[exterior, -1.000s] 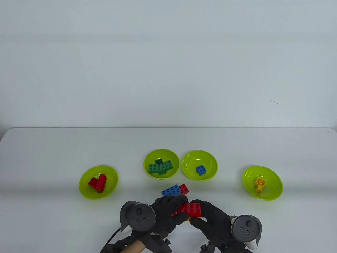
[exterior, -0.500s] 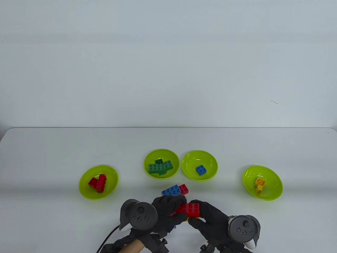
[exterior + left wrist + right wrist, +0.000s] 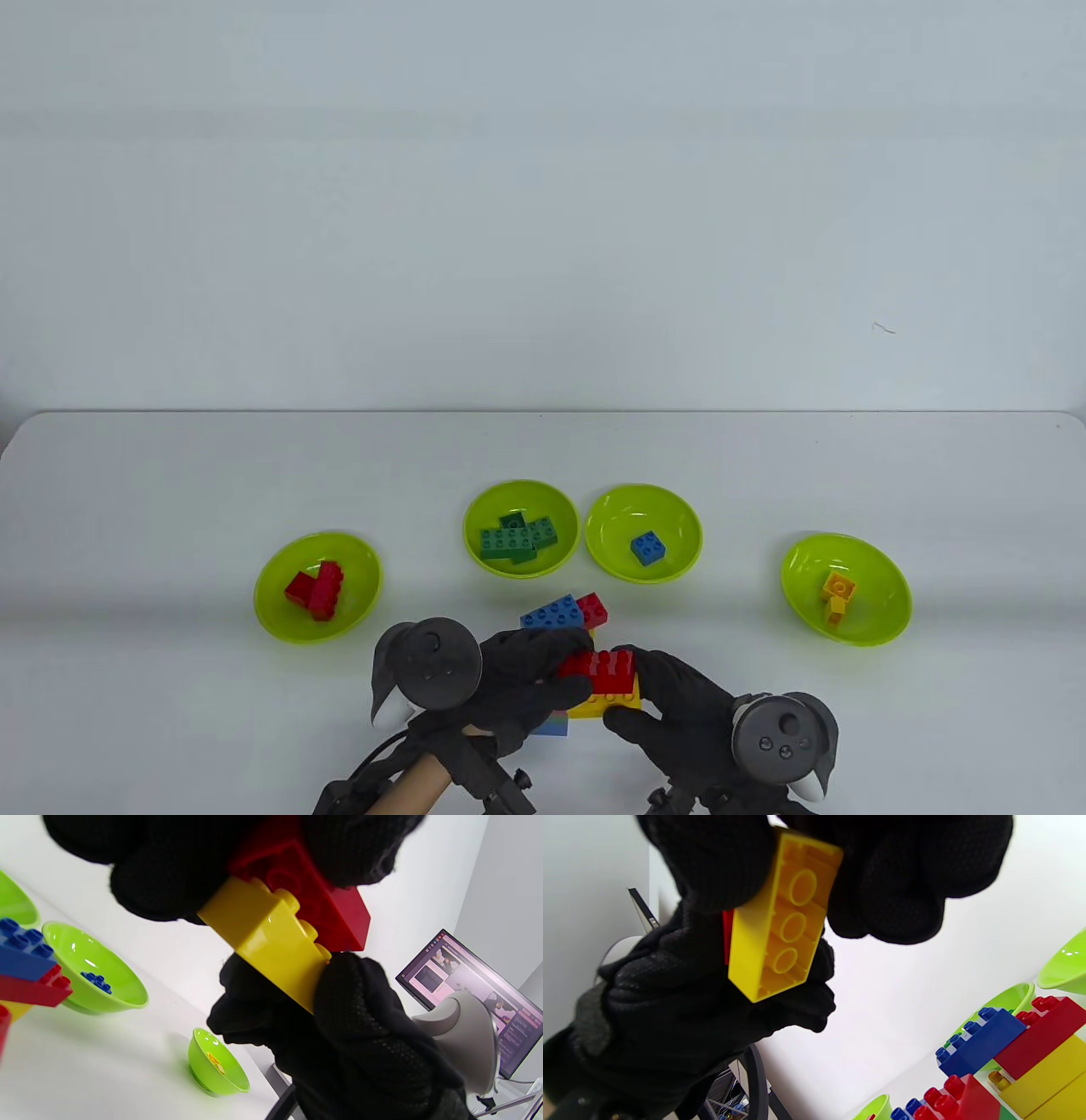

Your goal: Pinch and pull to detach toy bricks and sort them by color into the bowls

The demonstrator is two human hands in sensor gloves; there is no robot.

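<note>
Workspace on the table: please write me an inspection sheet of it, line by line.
Surface: white table, no marks seen.
Job's things: four green bowls; red bricks in the left bowl, green bricks, one blue brick, yellow bricks in the right bowl. Brick stack waits near the hands.
Clutter: nothing seen.
Grips: left hand pinches the red brick; right hand holds the yellow brick; the two bricks are partly pried apart.
Cables: black cable at the bottom edge.
Surroundings: plain wall; monitor beside the table.
</note>
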